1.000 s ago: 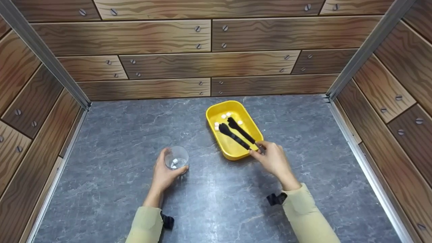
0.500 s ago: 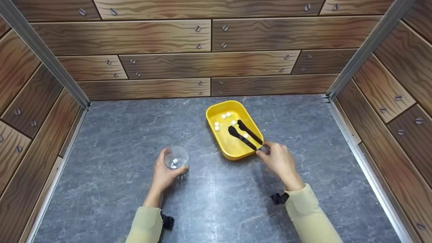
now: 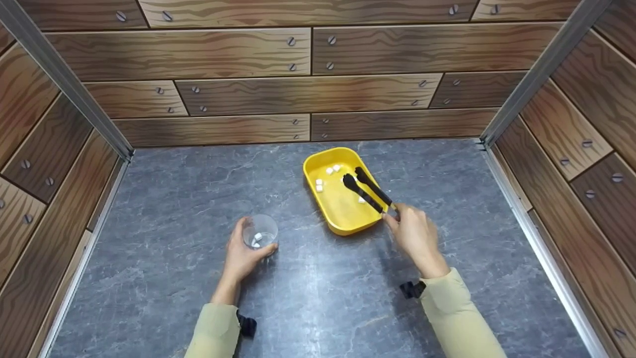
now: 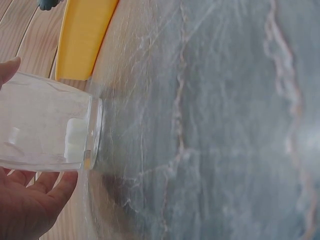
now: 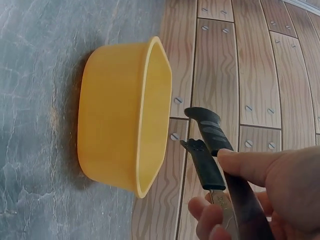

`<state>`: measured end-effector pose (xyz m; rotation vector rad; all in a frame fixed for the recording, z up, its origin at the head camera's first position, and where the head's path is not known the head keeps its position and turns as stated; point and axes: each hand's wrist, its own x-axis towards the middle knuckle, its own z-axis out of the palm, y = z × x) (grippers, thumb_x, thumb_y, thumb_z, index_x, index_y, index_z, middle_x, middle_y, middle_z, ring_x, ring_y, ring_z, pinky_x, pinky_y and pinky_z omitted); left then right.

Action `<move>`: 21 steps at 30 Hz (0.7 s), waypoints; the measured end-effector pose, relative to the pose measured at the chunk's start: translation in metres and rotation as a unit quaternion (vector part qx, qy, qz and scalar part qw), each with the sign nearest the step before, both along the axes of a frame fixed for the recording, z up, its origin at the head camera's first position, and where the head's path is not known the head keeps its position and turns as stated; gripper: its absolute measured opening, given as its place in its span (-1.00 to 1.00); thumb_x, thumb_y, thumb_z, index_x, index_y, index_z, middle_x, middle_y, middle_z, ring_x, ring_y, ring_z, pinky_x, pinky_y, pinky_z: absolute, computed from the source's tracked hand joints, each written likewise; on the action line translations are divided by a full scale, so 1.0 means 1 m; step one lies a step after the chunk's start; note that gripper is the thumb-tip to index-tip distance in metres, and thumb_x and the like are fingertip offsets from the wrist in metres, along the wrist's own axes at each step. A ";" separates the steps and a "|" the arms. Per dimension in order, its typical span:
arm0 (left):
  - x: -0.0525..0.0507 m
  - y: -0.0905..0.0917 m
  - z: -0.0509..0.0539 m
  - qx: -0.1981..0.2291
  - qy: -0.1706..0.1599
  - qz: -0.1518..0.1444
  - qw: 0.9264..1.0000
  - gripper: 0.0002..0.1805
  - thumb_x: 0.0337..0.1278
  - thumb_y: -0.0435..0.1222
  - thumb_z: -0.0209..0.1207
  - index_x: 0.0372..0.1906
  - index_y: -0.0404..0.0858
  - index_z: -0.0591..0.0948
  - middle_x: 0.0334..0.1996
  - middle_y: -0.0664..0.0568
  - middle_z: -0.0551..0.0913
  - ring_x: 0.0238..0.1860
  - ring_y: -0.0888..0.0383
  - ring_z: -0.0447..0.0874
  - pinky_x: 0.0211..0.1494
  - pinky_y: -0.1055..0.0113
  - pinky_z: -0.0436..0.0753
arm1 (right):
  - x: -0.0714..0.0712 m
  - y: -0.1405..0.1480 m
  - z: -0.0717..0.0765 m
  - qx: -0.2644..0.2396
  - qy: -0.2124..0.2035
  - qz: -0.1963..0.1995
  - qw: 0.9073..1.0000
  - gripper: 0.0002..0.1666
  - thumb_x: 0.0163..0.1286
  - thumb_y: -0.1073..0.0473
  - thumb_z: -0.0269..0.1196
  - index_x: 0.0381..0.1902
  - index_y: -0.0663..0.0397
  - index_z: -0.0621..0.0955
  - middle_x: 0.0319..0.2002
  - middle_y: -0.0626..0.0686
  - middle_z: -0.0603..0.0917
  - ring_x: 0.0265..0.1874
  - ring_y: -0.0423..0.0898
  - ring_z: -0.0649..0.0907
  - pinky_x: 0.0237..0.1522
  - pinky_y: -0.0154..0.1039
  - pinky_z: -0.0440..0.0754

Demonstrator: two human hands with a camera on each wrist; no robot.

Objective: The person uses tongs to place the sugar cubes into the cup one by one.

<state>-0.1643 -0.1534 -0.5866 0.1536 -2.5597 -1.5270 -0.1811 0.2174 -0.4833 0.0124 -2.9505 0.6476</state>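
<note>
My left hand (image 3: 239, 256) is around a clear cup (image 3: 269, 227), thumb on one side and fingers on the other. The cup stands on the grey surface with a few white cubes (image 4: 75, 140) at its bottom. My right hand (image 3: 413, 233) grips black-tipped tongs (image 3: 375, 188) by the metal part. Their two arms are spread, with nothing visible between the tips. In the head view the tongs hang over the right side of a yellow tray (image 3: 343, 214); the right wrist view shows the tips above its rim. Several white cubes (image 3: 319, 185) lie in the tray, some partly hidden by the tongs.
Wood-patterned panels (image 3: 248, 97) wall in the back and both sides, with metal strips (image 3: 541, 233) along the edges. The marbled grey surface (image 3: 174, 199) extends around the tray and cup. The cup stands left of the tray, nearer to me.
The right hand has drawn the tongs rightward, and they now look raised over the tray's right rim. Cubes near the tongs show in different spots. The left hand and cup stay put.
</note>
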 end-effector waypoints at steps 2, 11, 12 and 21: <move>0.000 0.000 0.000 0.001 -0.001 0.001 1.000 0.10 -0.36 -0.09 0.61 0.38 -0.33 0.29 0.27 -0.26 0.43 0.31 -0.22 0.34 0.36 -0.08 0.31 | 0.000 0.000 0.001 0.015 0.001 0.003 1.000 -0.54 0.39 -0.01 0.29 0.03 0.25 0.64 -0.38 0.13 0.69 -0.59 0.01 0.61 -0.62 -0.05 0.55; 0.000 0.000 0.001 0.007 -0.002 0.000 1.000 0.08 -0.35 -0.12 0.60 0.37 -0.31 0.30 0.27 -0.24 0.44 0.31 -0.20 0.34 0.36 -0.06 0.30 | -0.001 -0.003 0.008 0.072 -0.030 0.000 0.997 -0.51 0.34 -0.04 0.33 0.03 0.24 0.66 -0.32 0.23 0.72 -0.66 0.06 0.59 -0.73 -0.06 0.49; 0.000 0.000 0.001 0.007 -0.001 -0.001 1.000 0.07 -0.35 -0.12 0.60 0.37 -0.31 0.30 0.27 -0.23 0.44 0.31 -0.19 0.34 0.36 -0.06 0.30 | -0.002 -0.004 0.009 0.075 -0.040 -0.003 0.996 -0.52 0.34 -0.04 0.33 0.02 0.24 0.66 -0.31 0.24 0.72 -0.66 0.07 0.60 -0.73 -0.06 0.49; 0.000 0.000 0.000 0.010 0.000 -0.001 1.000 0.05 -0.35 -0.13 0.60 0.34 -0.31 0.32 0.25 -0.24 0.45 0.29 -0.20 0.35 0.34 -0.08 0.32 | -0.008 -0.008 0.010 0.103 -0.068 -0.018 0.992 -0.59 0.34 -0.02 0.33 -0.22 0.28 0.67 -0.47 0.23 0.67 -0.62 0.14 0.62 -0.70 0.02 0.51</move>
